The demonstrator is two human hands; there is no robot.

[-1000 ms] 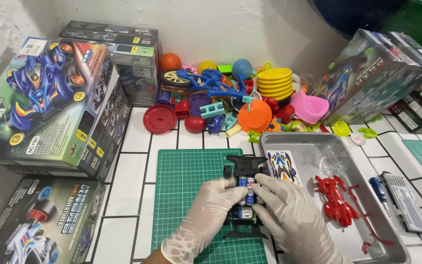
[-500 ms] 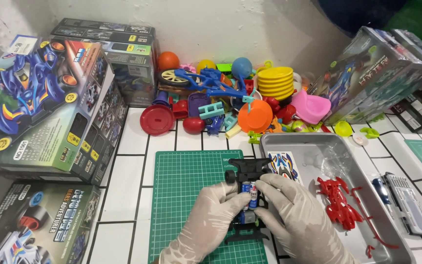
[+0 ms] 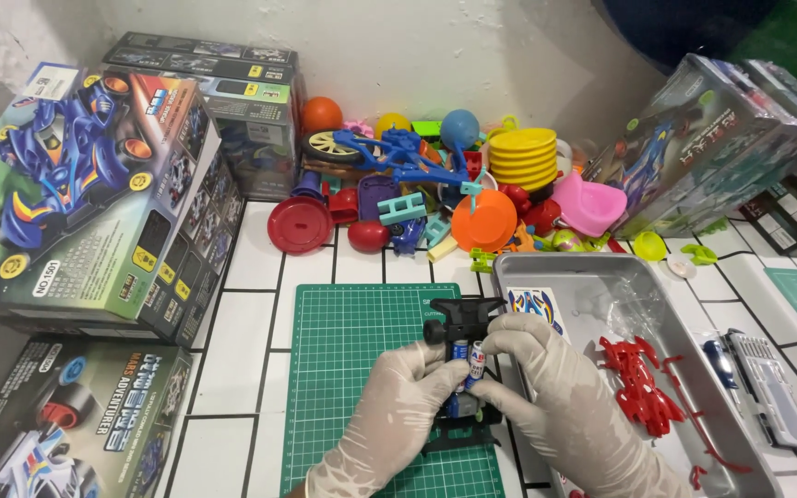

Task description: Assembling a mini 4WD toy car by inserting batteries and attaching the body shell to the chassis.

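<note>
Both my hands wear pale gloves and grip a small black toy car chassis [image 3: 461, 321] over the green cutting mat [image 3: 352, 360]. My left hand [image 3: 398, 406] holds the chassis from the left side. My right hand [image 3: 555, 397] holds it from the right, with its fingers on a small battery [image 3: 475, 361] that sits in the chassis next to a blue one. The rear of the chassis is hidden under my hands.
A metal tray [image 3: 601, 277] to the right holds a red car body [image 3: 638, 383] and a sticker sheet [image 3: 532, 302]. A heap of colourful plastic toys [image 3: 435, 189] lies behind the mat. Toy car boxes [image 3: 85, 194] stand at left and at right [image 3: 694, 148].
The view has shifted slightly and my hands have drawn a little lower on the mat with the chassis. My right fingers have closed over the battery in the chassis.
</note>
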